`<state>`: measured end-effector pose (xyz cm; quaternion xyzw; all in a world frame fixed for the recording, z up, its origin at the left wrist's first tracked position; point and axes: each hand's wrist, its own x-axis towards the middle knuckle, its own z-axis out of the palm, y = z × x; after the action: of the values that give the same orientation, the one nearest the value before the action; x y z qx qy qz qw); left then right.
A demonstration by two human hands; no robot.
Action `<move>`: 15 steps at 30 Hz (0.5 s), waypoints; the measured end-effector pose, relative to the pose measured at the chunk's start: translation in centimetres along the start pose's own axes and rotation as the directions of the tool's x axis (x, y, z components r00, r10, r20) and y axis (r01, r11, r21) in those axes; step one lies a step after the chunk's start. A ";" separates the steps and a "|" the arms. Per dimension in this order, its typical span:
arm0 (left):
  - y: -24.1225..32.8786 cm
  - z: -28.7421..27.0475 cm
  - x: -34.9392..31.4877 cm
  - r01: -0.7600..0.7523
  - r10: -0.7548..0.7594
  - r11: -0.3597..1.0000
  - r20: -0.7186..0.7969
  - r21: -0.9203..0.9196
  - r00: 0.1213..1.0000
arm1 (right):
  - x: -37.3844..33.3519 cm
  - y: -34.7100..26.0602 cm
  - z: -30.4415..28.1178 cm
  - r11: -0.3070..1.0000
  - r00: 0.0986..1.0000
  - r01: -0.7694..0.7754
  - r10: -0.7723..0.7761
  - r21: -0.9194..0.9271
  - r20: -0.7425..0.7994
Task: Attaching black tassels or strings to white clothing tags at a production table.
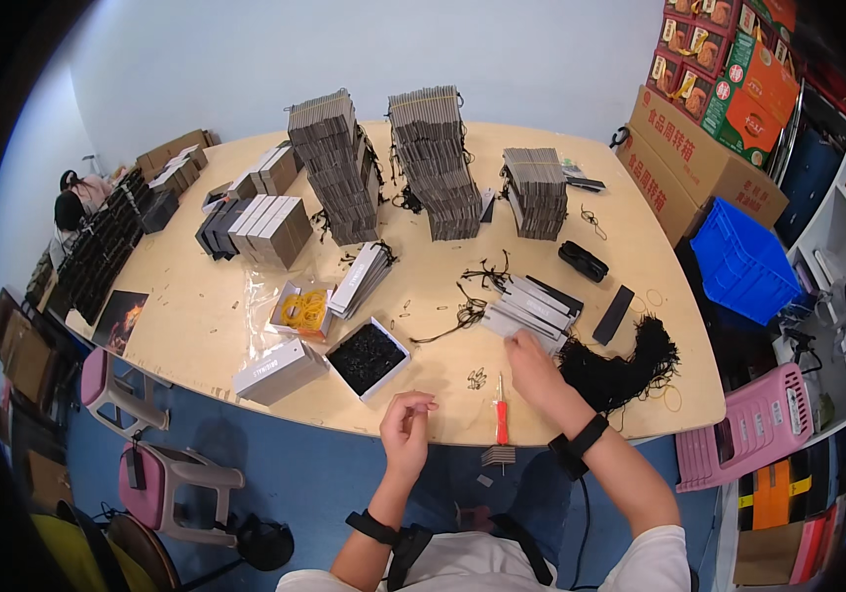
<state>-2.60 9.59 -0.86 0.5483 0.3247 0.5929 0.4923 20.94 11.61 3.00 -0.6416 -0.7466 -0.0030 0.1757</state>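
Note:
My right hand [538,377] reaches to the near end of a fanned pile of grey hang tags [529,308] with black cords, its fingers closed at the edge of the nearest tag. Over the table's front edge, my left hand [407,429] is raised with the fingers curled in. Whatever it may hold is hidden. Between the hands lie a small heap of metal pins [477,379] and a red-handled pointed tool [502,419]. A white box of small black parts [368,359] stands left of them. Beside the pile, to the right, spreads a bundle of black cords [620,370].
Tall stacks of grey tags [334,163] stand at the back. A box of yellow rubber bands [304,310] and a long grey box [280,373] are on the left. Pink stools [147,483] stand left of the table; a blue crate [743,261] and a pink basket [758,429] flank its right.

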 end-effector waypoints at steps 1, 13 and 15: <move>0.0 0.0 0.0 -0.008 0.007 1.000 0.012 0.022 1.000 | 0.6 1.1 0.6 0.997 0.998 -0.059 0.059 0.053 0.001; 1.1 0.9 0.6 -0.021 0.000 0.969 0.088 0.247 0.996 | 0.6 5.0 -5.0 0.861 0.964 -0.265 0.249 0.435 0.096; 2.2 2.1 0.9 -0.035 -0.015 0.930 0.133 0.365 0.991 | -0.8 6.3 -6.9 0.874 0.934 -0.270 0.340 0.404 -0.111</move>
<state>-1.00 9.48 1.91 0.6706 0.3932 0.4863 0.3990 28.84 10.41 7.86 -0.7021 -0.6030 0.1130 0.3616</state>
